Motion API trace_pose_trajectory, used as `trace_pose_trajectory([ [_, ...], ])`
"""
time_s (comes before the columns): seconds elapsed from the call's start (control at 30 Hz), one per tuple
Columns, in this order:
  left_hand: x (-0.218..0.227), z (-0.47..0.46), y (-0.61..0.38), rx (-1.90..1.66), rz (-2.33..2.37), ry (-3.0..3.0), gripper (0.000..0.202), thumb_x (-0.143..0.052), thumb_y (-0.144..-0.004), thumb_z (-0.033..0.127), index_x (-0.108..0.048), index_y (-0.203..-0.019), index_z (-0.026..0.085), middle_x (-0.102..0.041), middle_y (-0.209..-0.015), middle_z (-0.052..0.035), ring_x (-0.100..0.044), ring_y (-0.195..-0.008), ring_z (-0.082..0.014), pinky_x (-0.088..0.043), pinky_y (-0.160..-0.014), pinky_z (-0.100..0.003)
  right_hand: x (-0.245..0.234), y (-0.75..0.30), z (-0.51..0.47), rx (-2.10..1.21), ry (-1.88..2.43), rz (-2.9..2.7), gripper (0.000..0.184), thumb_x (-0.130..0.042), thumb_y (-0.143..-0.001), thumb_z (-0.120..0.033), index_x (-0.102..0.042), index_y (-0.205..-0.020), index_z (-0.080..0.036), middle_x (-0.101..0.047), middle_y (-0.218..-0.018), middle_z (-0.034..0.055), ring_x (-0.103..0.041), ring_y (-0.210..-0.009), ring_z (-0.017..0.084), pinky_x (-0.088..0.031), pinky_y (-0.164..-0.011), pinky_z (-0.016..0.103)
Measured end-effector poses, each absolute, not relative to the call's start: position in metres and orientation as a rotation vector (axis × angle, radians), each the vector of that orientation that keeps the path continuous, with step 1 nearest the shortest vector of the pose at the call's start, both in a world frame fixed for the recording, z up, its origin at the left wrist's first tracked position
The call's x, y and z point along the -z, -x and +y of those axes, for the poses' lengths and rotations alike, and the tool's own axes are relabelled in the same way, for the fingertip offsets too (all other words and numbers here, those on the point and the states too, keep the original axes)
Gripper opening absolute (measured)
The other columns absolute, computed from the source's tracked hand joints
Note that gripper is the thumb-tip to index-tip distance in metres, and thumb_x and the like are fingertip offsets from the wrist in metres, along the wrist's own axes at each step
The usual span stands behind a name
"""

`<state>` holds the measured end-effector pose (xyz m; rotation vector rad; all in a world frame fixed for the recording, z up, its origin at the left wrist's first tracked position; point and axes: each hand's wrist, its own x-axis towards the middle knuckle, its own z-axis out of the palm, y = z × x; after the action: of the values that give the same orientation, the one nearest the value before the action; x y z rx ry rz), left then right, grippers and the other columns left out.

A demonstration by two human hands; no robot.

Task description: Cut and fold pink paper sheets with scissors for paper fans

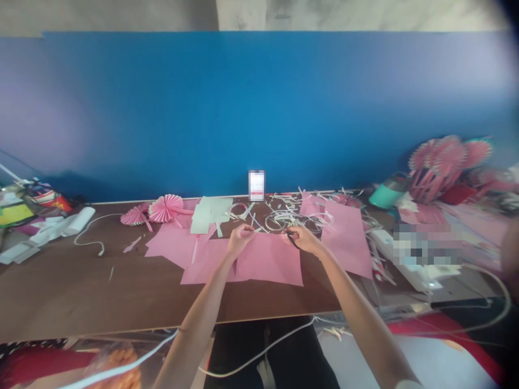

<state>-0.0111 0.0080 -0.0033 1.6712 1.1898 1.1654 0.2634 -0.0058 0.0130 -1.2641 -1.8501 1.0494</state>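
Over the middle of the table, my left hand (241,239) pinches the upper left edge of a pink paper sheet (268,260). My right hand (303,238) is closed around black-handled scissors (291,238) at the sheet's upper right corner; the blades are too small to make out. More pink paper (208,266) lies under and left of that sheet, and another pink sheet (347,237) lies to the right. Just beyond my hands is a tangle of white paper strips (290,217).
Pink folded paper fans (166,208) and pale green paper (211,212) lie at the back left. A phone (257,186) stands against the blue wall. On the right are a white power strip (399,259), a teal cup (387,193) and several upright fans (446,156). White cables (259,363) hang in front.
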Motion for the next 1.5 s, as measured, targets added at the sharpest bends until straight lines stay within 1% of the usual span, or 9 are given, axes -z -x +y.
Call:
trace_pose_trajectory([
  [0.13, 0.003, 0.007, 0.010, -1.129, 1.166, -1.663, 0.026, -0.063, -0.076, 0.038, -0.066, -0.091, 0.017, -0.068, -0.096, -0.0069, -0.063, -0.093, -0.0217, -0.046, -0.083, -0.032, -0.013, -0.269, -0.005, -0.967, 1.286, -1.906, 0.039, -0.068, -0.069, -0.036, -0.069, -0.101, -0.014, -0.070, -0.093, 0.0076, -0.064, -0.090, 0.024, -0.050, -0.076, 0.030],
  [0.37, 0.007, 0.008, 0.011, -1.139, 1.117, -1.531, 0.045, -0.069, -0.072, 0.037, -0.059, -0.112, 0.018, -0.067, -0.100, -0.0071, -0.063, -0.086, -0.0194, -0.048, -0.074, -0.029, -0.010, -0.276, -0.004, -0.995, 1.302, -1.783, 0.043, -0.065, -0.071, -0.033, -0.065, -0.110, -0.013, -0.071, -0.085, 0.0067, -0.066, -0.078, 0.021, -0.050, -0.066, 0.027],
  [0.47, 0.010, 0.009, 0.012, -1.110, 1.075, -1.462, 0.038, -0.065, -0.075, 0.041, -0.063, -0.103, 0.015, -0.067, -0.086, -0.0060, -0.062, -0.075, -0.0184, -0.048, -0.065, -0.028, -0.007, -0.277, -0.006, -1.024, 1.274, -1.710, 0.045, -0.067, -0.070, -0.032, -0.064, -0.110, -0.013, -0.071, -0.082, 0.0059, -0.066, -0.076, 0.022, -0.051, -0.064, 0.027],
  [0.57, 0.010, 0.008, 0.013, -1.123, 1.068, -1.485, 0.032, -0.059, -0.079, 0.044, -0.067, -0.090, 0.014, -0.065, -0.078, -0.0041, -0.060, -0.071, -0.0168, -0.045, -0.062, -0.026, -0.004, -0.279, -0.007, -1.049, 1.251, -1.726, 0.043, -0.066, -0.071, -0.033, -0.065, -0.109, -0.013, -0.071, -0.088, 0.0077, -0.067, -0.082, 0.023, -0.052, -0.069, 0.029],
  [0.7, 0.007, 0.008, 0.012, -1.154, 1.077, -1.545, 0.032, -0.055, -0.082, 0.043, -0.068, -0.093, 0.016, -0.065, -0.078, -0.0030, -0.058, -0.074, -0.0161, -0.043, -0.065, -0.025, -0.003, -0.282, -0.008, -1.089, 1.232, -1.882, 0.039, -0.066, -0.071, -0.033, -0.067, -0.106, -0.014, -0.070, -0.096, 0.0081, -0.065, -0.091, 0.025, -0.051, -0.079, 0.032],
  [0.93, 0.003, 0.005, 0.012, -1.122, 1.071, -1.628, 0.031, -0.053, -0.083, 0.041, -0.068, -0.093, 0.016, -0.066, -0.084, -0.0038, -0.058, -0.080, -0.0173, -0.042, -0.071, -0.026, -0.024, -0.271, -0.008, -0.772, 1.383, -2.190, 0.051, -0.067, -0.071, -0.040, -0.063, -0.117, -0.019, -0.070, -0.096, 0.0061, -0.064, -0.083, 0.022, -0.048, -0.076, 0.031],
  [1.03, 0.001, 0.005, 0.012, -1.116, 1.041, -1.632, 0.031, -0.052, -0.084, 0.041, -0.067, -0.093, 0.016, -0.066, -0.085, -0.0046, -0.058, -0.081, -0.0175, -0.043, -0.072, -0.027, -0.033, -0.259, -0.004, -0.688, 1.388, -2.293, 0.046, -0.067, -0.070, -0.040, -0.066, -0.112, -0.021, -0.070, -0.098, 0.0070, -0.064, -0.085, 0.022, -0.046, -0.076, 0.028],
  [1.2, 0.003, 0.006, 0.010, -1.120, 1.037, -1.628, 0.032, -0.052, -0.084, 0.042, -0.067, -0.089, 0.015, -0.065, -0.080, -0.0044, -0.058, -0.077, -0.0172, -0.044, -0.071, -0.028, -0.037, -0.244, -0.001, -0.613, 1.352, -2.370, 0.030, -0.063, -0.072, -0.032, -0.070, -0.100, -0.023, -0.070, -0.082, 0.0036, -0.060, -0.070, 0.017, -0.040, -0.066, 0.024],
  [1.5, 0.009, 0.011, 0.011, -1.106, 1.011, -1.646, 0.032, -0.052, -0.083, 0.041, -0.068, -0.094, 0.016, -0.067, -0.084, -0.0050, -0.059, -0.077, -0.0175, -0.045, -0.071, -0.028, -0.045, -0.239, -0.003, -0.704, 1.256, -2.443, 0.017, -0.059, -0.071, -0.028, -0.070, -0.083, -0.022, -0.065, -0.066, -0.0009, -0.051, -0.061, 0.013, -0.033, -0.059, 0.022],
])
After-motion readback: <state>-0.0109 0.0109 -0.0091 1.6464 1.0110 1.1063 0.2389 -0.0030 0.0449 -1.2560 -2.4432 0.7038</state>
